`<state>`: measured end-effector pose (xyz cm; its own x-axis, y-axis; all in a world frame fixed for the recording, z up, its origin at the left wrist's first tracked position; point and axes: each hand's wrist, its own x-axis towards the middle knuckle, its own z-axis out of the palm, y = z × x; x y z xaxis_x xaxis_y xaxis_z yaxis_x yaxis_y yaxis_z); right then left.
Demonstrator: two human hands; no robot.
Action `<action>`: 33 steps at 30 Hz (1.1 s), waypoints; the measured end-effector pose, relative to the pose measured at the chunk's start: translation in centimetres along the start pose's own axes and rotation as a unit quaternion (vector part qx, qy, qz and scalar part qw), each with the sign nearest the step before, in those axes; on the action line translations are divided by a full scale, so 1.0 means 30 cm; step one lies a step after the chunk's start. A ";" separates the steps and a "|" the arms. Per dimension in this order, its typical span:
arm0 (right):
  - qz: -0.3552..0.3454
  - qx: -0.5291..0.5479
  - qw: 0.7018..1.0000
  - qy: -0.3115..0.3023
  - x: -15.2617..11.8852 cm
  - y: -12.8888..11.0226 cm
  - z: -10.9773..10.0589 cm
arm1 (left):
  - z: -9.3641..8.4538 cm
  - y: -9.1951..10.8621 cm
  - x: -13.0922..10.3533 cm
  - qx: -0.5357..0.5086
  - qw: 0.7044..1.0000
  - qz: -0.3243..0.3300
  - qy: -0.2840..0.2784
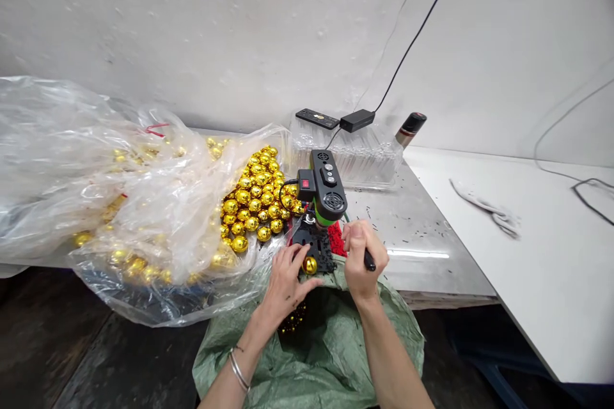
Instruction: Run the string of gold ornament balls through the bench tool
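Note:
My left hand [286,273] is over the front edge of the table, fingers and thumb spread around a shiny gold ball [309,265]; contact with the ball is unclear. The ball sits at the front of a black slotted plate [314,250], beneath a black device [328,182] with round grilles, silver buttons and a green band. To its right, my right hand [363,254] is closed in a fist around a black handle [369,261], whose end shows below the fingers. Small black pieces [326,262] and a pile of red pieces [338,239] lie between the hands.
Several gold balls [256,195] spill from a big clear plastic bag [144,204] on the left. A green sack [345,345] hangs open below, with gold balls inside. Behind are a clear box [369,163], a remote [317,118] and an adapter [357,121]. A glove [494,214] lies right.

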<state>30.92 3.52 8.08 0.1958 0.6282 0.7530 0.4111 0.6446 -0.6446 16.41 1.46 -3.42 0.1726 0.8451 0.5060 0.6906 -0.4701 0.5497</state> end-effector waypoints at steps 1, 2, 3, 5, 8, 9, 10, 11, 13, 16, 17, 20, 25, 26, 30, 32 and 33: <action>-0.005 -0.001 1.000 0.006 -0.010 0.007 0.003 | -0.025 0.002 0.000 0.021 1.000 -0.002 0.012; -0.008 -0.002 1.000 0.011 -0.020 0.014 0.006 | -0.050 -0.002 0.009 0.049 0.998 -0.013 0.027; -0.009 -0.003 1.000 0.015 -0.028 0.020 0.008 | -0.074 -0.011 0.026 0.083 0.995 -0.034 0.040; -0.011 -0.002 1.000 0.020 -0.039 0.029 0.011 | -0.111 -0.042 0.072 0.165 0.982 -0.090 0.033; -0.019 0.002 1.000 0.017 -0.039 0.030 0.009 | -0.135 -0.097 0.131 0.241 0.956 -0.155 -0.059; -0.022 0.003 1.000 0.015 -0.037 0.029 0.008 | -0.138 -0.110 0.142 0.242 0.952 -0.168 -0.082; -0.024 0.002 1.000 0.013 -0.036 0.028 0.006 | -0.139 -0.119 0.147 0.229 0.953 -0.179 -0.092; -0.026 0.001 1.000 0.011 -0.035 0.028 0.005 | -0.141 -0.125 0.149 0.200 0.958 -0.188 -0.086; -0.031 0.001 0.999 0.009 -0.036 0.029 0.003 | -0.151 -0.123 0.147 0.095 0.972 -0.213 -0.041; -0.038 0.004 0.999 0.009 -0.039 0.033 0.004 | -0.174 -0.100 0.147 -0.150 0.943 -0.294 0.037; -0.039 0.003 0.999 0.009 -0.039 0.034 0.004 | -0.180 -0.089 0.149 -0.240 0.913 -0.325 0.050; -0.043 -0.005 0.999 0.008 -0.038 0.036 0.005 | -0.179 -0.053 0.155 -0.473 0.789 -0.389 0.046; -0.054 -0.015 0.998 0.001 -0.029 0.033 0.002 | -0.102 -0.019 0.148 -0.567 0.705 -0.426 0.030; -0.057 -0.016 0.998 -0.001 -0.028 0.032 0.001 | -0.080 -0.018 0.146 -0.543 0.726 -0.420 0.031; -0.064 -0.017 0.998 -0.006 -0.024 0.030 -0.003 | 0.002 -0.029 0.139 -0.376 0.857 -0.352 0.002; -0.063 -0.017 0.998 -0.010 -0.024 0.030 -0.005 | 0.032 -0.036 0.136 -0.295 0.908 -0.297 -0.008; -0.063 -0.017 0.998 -0.012 -0.024 0.030 -0.006 | 0.044 -0.038 0.135 -0.259 0.928 -0.268 -0.012</action>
<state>31.30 3.56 6.98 0.1200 0.5529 0.8245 0.4605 0.7048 -0.5396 17.25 5.76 -2.87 -0.0786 0.9953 0.0560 0.2528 -0.0344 0.9669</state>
